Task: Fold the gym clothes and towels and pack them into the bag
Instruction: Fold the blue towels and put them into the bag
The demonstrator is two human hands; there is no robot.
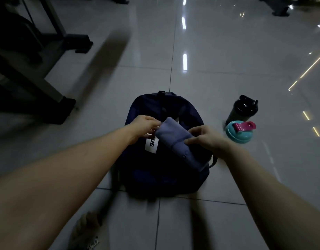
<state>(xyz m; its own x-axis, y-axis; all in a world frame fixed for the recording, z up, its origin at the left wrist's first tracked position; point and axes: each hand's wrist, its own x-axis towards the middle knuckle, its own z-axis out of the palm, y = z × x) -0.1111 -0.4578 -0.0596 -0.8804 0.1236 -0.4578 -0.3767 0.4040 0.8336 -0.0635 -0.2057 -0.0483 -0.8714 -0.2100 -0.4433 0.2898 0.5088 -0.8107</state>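
Forearms, bare and ours, come in from 7 and 5 o'clock and meet over the bag. Between the hands lies a folded blue shirt (175, 139), a tight bundle slanting from 11 to 5 o'clock across the top of the bag (164, 177). Our left hand (144, 125) pinches its far end, fingers (154, 126) curled onto the cloth. Our right hand (204, 138) grips its 3 o'clock edge, with the thumb and fingers (193, 140) closed round the fold.

We cannot tell whether the shirt rests on the bag or is partly inside it, because the bag is dark and its opening does not show. A white label (152, 146) on the bag peeks out just beside the shirt at 9 o'clock.

Farther out on the floor (227, 51), a teal bottle (238, 132) and a black bottle (243, 110) stand close together at 2 o'clock from the bag. A pale crumpled cloth (87, 230) lies at 7 o'clock, near our left elbow. A dark machine frame (29, 69) stands well apart at 10 o'clock.

We judge the task to be partway done. One piece is folded and at the bag, but it is not yet clearly stowed. The pale cloth looks unfolded, so it is probably left to do. What is already packed stays hidden from us.
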